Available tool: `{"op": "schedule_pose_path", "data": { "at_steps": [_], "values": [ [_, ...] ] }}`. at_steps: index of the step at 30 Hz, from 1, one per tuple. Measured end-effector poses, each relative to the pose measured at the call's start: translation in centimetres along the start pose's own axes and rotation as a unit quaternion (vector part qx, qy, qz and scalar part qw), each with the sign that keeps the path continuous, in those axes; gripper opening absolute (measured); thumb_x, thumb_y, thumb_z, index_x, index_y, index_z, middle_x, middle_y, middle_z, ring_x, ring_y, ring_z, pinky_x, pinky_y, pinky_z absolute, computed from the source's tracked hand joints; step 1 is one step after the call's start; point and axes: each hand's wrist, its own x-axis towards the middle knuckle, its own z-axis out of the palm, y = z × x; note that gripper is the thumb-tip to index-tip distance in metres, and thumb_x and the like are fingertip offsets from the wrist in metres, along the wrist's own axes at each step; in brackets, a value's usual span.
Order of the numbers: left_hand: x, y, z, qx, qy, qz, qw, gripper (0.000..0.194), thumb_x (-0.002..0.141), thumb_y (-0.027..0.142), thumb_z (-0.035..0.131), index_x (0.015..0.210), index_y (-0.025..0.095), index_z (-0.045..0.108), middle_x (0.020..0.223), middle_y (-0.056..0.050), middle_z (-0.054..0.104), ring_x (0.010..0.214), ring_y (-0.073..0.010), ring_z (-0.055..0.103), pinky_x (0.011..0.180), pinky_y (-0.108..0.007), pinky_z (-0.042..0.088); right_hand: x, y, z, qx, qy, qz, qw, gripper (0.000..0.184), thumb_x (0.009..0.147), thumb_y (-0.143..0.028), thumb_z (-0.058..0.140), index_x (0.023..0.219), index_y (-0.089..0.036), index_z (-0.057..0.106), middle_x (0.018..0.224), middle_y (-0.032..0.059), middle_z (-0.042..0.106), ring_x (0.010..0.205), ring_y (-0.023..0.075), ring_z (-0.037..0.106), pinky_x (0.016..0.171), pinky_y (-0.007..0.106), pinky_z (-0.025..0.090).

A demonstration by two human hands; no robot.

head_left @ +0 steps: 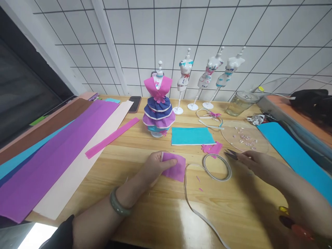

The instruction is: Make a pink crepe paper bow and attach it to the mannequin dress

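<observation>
My left hand (pixel 155 167) pinches a small folded piece of purple crepe paper (pixel 177 169) with a white strip along its left edge, thumb on top. Over at the right, my right hand (pixel 255 162) is closed on a pair of scissors (pixel 231 153); the dark blades point left and the fingers hide the handles. Between the hands lies a roll of narrow white tape (pixel 217 178), with a long loose strip (pixel 192 207) curling toward the front edge. Pink paper scraps (pixel 215 148) sit just behind the roll. A turquoise paper piece (pixel 192 136) with a white-taped edge lies beyond.
A mini mannequin in a layered paper dress (pixel 158 110) stands at the back, beside several bare white mannequins (pixel 185 74). Long crepe sheets (pixel 64 152) and a pink strip (pixel 111 138) lie left. A clear plate of beads (pixel 245 136), glass jar (pixel 242 102) and blue paper (pixel 293 155) are right.
</observation>
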Motion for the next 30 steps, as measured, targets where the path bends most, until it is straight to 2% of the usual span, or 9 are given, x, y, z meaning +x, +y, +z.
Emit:
{"op": "schedule_pose_path", "data": {
  "at_steps": [3, 5, 7, 9, 11, 15, 20, 26, 30],
  "values": [
    [-0.1, 0.2, 0.2, -0.026, -0.001, -0.019, 0.999, 0.026, 0.059, 0.028, 0.073, 0.079, 0.011, 0.07, 0.075, -0.007, 0.07, 0.068, -0.0157, 0.062, 0.066, -0.027, 0.047, 0.2, 0.6, 0.2, -0.038, 0.001, -0.013, 0.999, 0.038, 0.083, -0.042, 0.04, 0.068, -0.02, 0.066, 0.063, 0.0144, 0.066, 0.052, 0.0254, 0.06, 0.049, 0.036, 0.039],
    [-0.2, 0.4, 0.3, -0.035, 0.0, -0.026, 0.999, 0.027, 0.058, 0.028, 0.073, 0.08, 0.011, 0.07, 0.078, -0.008, 0.07, 0.071, -0.0174, 0.063, 0.068, -0.028, 0.047, -0.4, -1.0, 0.2, -0.061, 0.072, -0.045, 0.995, 0.035, 0.082, -0.042, 0.042, 0.069, -0.02, 0.067, 0.068, 0.0134, 0.067, 0.06, 0.0273, 0.06, 0.053, 0.037, 0.04],
    [-0.3, 0.5, 0.5, -0.041, -0.001, -0.034, 0.999, 0.029, 0.057, 0.029, 0.074, 0.08, 0.011, 0.071, 0.08, -0.009, 0.07, 0.074, -0.019, 0.063, 0.069, -0.03, 0.048, -1.7, -3.8, 0.5, -0.009, 0.151, -0.099, 0.983, 0.03, 0.08, -0.043, 0.046, 0.078, -0.021, 0.067, 0.081, 0.011, 0.068, 0.076, 0.0286, 0.061, 0.063, 0.037, 0.043],
    [-0.4, 0.5, 0.7, -0.043, -0.003, -0.039, 0.998, 0.029, 0.056, 0.029, 0.075, 0.08, 0.011, 0.071, 0.081, -0.01, 0.07, 0.073, -0.0193, 0.063, 0.069, -0.031, 0.048, -3.4, -6.9, 1.1, 0.169, 0.107, -0.167, 0.965, 0.03, 0.082, -0.044, 0.046, 0.092, -0.022, 0.065, 0.097, 0.0071, 0.067, 0.086, 0.0236, 0.061, 0.072, 0.034, 0.045],
    [-0.5, 0.4, 0.9, -0.043, -0.011, -0.039, 0.998, 0.029, 0.057, 0.029, 0.074, 0.08, 0.011, 0.071, 0.08, -0.009, 0.07, 0.07, -0.0185, 0.063, 0.069, -0.032, 0.048, -5.1, -9.7, 2.3, 0.293, 0.014, -0.198, 0.935, 0.03, 0.081, -0.045, 0.049, 0.09, -0.021, 0.064, 0.093, 0.007, 0.068, 0.083, 0.0214, 0.061, 0.071, 0.032, 0.047],
    [-0.6, -0.1, 1.1, -0.046, -0.045, -0.033, 0.997, 0.027, 0.062, 0.03, 0.072, 0.081, 0.011, 0.07, 0.078, -0.008, 0.069, 0.069, -0.0171, 0.062, 0.07, -0.032, 0.049, -6.3, -12.1, 4.7, 0.393, -0.105, -0.221, 0.887, 0.024, 0.076, -0.042, 0.057, 0.079, -0.019, 0.061, 0.073, 0.0039, 0.065, 0.066, 0.0168, 0.059, 0.059, 0.028, 0.047],
    [-0.5, -0.7, 0.7, -0.007, -0.067, -0.04, 0.997, 0.029, 0.065, 0.031, 0.07, 0.085, 0.01, 0.07, 0.079, -0.009, 0.068, 0.067, -0.0156, 0.061, 0.065, -0.032, 0.052, -5.1, -11.4, 5.3, 0.495, -0.135, -0.175, 0.84, 0.023, 0.075, -0.04, 0.06, 0.074, -0.017, 0.059, 0.071, 0.0034, 0.065, 0.064, 0.0149, 0.058, 0.062, 0.028, 0.047],
    [-0.5, -0.5, 0.6, 0.01, -0.046, -0.025, 0.999, 0.03, 0.064, 0.031, 0.072, 0.085, 0.01, 0.069, 0.085, -0.01, 0.068, 0.076, -0.0166, 0.062, 0.066, -0.027, 0.053, -4.9, -11.4, 4.7, 0.594, -0.13, -0.122, 0.785, 0.036, 0.074, -0.039, 0.063, 0.103, -0.02, 0.052, 0.086, 0.0043, 0.066, 0.073, 0.0159, 0.062, 0.068, 0.029, 0.049],
    [-0.4, -0.1, 0.7, -0.011, 0.004, -0.009, 1.0, 0.029, 0.063, 0.03, 0.073, 0.084, 0.011, 0.068, 0.089, -0.008, 0.066, 0.079, -0.0158, 0.061, 0.066, -0.026, 0.053, -5.1, -11.7, 4.8, 0.585, -0.133, -0.124, 0.79, 0.048, 0.073, -0.039, 0.064, 0.112, -0.021, 0.044, 0.078, 0.0015, 0.065, 0.072, 0.0146, 0.061, 0.069, 0.028, 0.047]
  ]
}}
